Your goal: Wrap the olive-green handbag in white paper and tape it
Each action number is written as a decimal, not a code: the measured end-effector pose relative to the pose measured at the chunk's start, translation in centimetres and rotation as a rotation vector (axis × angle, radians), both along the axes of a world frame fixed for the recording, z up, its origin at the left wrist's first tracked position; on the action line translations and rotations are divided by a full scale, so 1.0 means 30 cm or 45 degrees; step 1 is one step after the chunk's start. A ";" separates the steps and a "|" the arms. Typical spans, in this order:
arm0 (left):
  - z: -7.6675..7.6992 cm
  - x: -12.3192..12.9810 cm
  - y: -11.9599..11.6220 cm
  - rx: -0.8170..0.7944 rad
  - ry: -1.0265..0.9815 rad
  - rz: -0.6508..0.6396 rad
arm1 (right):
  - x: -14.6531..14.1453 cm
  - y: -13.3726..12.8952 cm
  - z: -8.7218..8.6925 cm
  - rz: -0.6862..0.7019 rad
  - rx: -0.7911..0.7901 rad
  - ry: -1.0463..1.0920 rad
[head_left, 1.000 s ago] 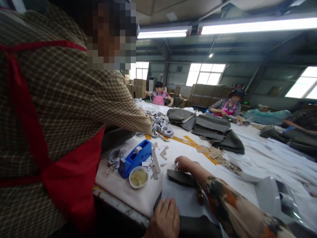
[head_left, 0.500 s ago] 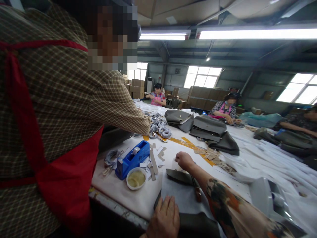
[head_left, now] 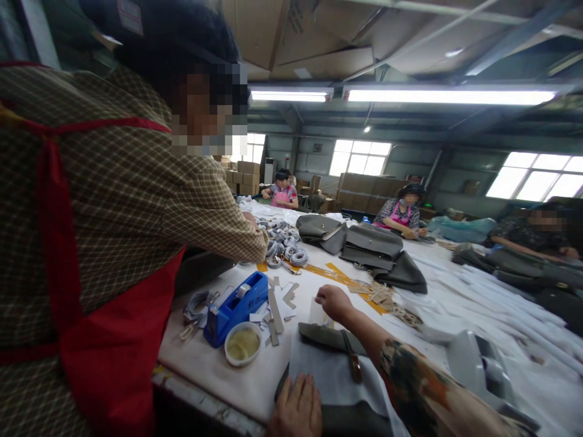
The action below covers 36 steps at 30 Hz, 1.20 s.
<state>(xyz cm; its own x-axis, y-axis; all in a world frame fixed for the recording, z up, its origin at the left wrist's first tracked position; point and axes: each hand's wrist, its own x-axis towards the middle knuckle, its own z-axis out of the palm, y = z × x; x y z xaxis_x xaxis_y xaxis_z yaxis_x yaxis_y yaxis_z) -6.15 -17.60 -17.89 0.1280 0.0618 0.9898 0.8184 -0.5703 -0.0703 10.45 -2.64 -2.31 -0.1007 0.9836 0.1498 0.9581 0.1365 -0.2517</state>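
My left hand (head_left: 298, 408) lies flat, fingers stretched out, on the lower left part of a grey-green bag (head_left: 359, 419) and the white sheet (head_left: 325, 370) over it. The bag's upper edge and a strap with a brown end piece (head_left: 355, 368) show beyond the sheet. Past the bag, my right hand (head_left: 336, 303) is curled closed, reaching over the table. Right below its fingers is a small whitish, see-through piece (head_left: 317, 312). Whatever the fingers pinch is hidden by the hand.
Left of the bag stand a blue tape dispenser (head_left: 237, 306), a white bowl (head_left: 243, 344) and card strips (head_left: 274, 309). Coiled grey cords (head_left: 291, 252) and grey-green bags (head_left: 371, 249) lie farther back. A grey dispenser (head_left: 478, 364) is at right. A co-worker (head_left: 122, 212) leans in at left.
The view has tilted up, so the whole scene sits lower and slightly left. My hands keep nearly the same places on the bag and table.
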 end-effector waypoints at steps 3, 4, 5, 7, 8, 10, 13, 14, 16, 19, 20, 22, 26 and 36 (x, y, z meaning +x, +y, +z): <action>-0.019 0.001 0.003 -0.020 0.049 -0.023 | -0.001 0.001 0.005 -0.019 0.044 -0.020; -0.017 -0.007 -0.002 -0.035 0.078 -0.032 | 0.000 -0.002 0.010 -0.024 0.063 -0.025; -0.012 -0.018 -0.010 -0.056 0.106 -0.035 | 0.001 -0.006 0.016 -0.028 0.083 -0.030; 0.012 -0.043 -0.030 -0.129 0.207 -0.029 | 0.003 -0.018 0.033 -0.030 0.124 -0.037; 0.029 -0.056 -0.042 -0.191 0.278 -0.021 | 0.003 -0.027 0.044 -0.026 0.142 -0.040; 0.072 -0.079 -0.062 -0.326 0.442 -0.023 | 0.002 -0.053 0.065 0.004 0.167 -0.042; 0.137 -0.100 -0.070 -0.479 0.571 -0.083 | -0.004 -0.114 0.076 0.130 0.152 -0.031; 0.152 -0.103 -0.066 -0.529 0.645 -0.122 | -0.007 -0.141 0.070 0.187 0.126 -0.025; 0.169 -0.106 -0.054 -0.591 0.705 -0.171 | -0.013 -0.203 0.044 0.301 0.053 -0.018; 0.168 -0.108 -0.040 -0.652 0.750 -0.216 | -0.019 -0.295 -0.019 0.418 -0.057 -0.021; 0.165 -0.108 -0.039 -0.658 0.763 -0.224 | -0.020 -0.320 -0.042 0.438 -0.077 -0.022; 0.159 -0.108 -0.041 -0.645 0.778 -0.228 | -0.021 -0.353 -0.083 0.448 -0.088 -0.024; 0.153 -0.104 -0.047 -0.575 0.751 -0.174 | -0.031 -0.381 -0.128 0.447 -0.061 -0.029; 0.139 -0.082 -0.055 -0.419 0.636 -0.043 | -0.075 -0.462 -0.153 0.438 0.015 0.038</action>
<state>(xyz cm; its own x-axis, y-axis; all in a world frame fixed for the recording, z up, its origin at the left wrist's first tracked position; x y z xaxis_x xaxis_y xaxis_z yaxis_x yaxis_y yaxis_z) -8.62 -19.24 -13.71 0.5802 0.3424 0.7390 0.7127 -0.6526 -0.2573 8.22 -16.51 -6.90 -0.4213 0.8911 0.1688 0.8480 0.4531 -0.2751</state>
